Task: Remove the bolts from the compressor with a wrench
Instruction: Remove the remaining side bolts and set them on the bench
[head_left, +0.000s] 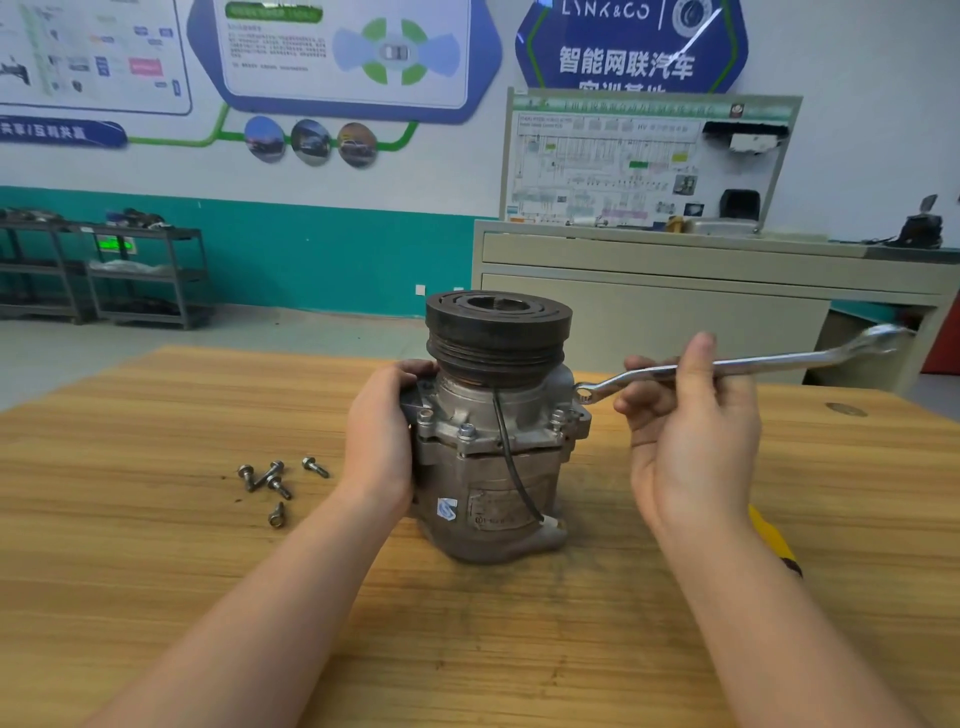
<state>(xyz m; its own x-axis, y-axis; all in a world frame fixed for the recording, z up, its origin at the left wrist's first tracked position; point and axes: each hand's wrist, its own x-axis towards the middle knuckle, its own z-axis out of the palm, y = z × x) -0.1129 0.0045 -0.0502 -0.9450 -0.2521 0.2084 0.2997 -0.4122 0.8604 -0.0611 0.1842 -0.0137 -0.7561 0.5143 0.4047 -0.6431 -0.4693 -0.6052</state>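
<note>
Compressor (493, 431): stood upright on the wooden table (156, 571), pulley end uppermost, near the middle of the view.

Left hand (382, 441): wrapped around the left flank of the compressor at flange level, fingers curled onto the casting; the body is judged to be steadied by it.

Right hand (685, 431): raised to the right of the compressor, palm toward the camera; the wrench (737, 361) is pinched between thumb and fingers, which are only loosely curled.

Wrench axis: laid nearly level, running left to right and rising slightly to the right; the near ring end (584, 391) is set at the right shoulder of the housing, the far end is blurred.

Seated bolts: three heads are seen on the flange, at front left (426, 415), front centre (466, 431) and right (557, 417).

Key relation: the ring end is held just above and slightly right of the right bolt, not yet dropped over it; whether metal is touched cannot be told.

Nearer hand: the right, already on the tool side.

Removed bolts (275, 480): five are scattered on the table, left of the left wrist.

Next move, as judged: ring end to be lowered down-left onto the right bolt head.

Yellow object (769, 535): partly hidden behind the right forearm; not identified.
</note>
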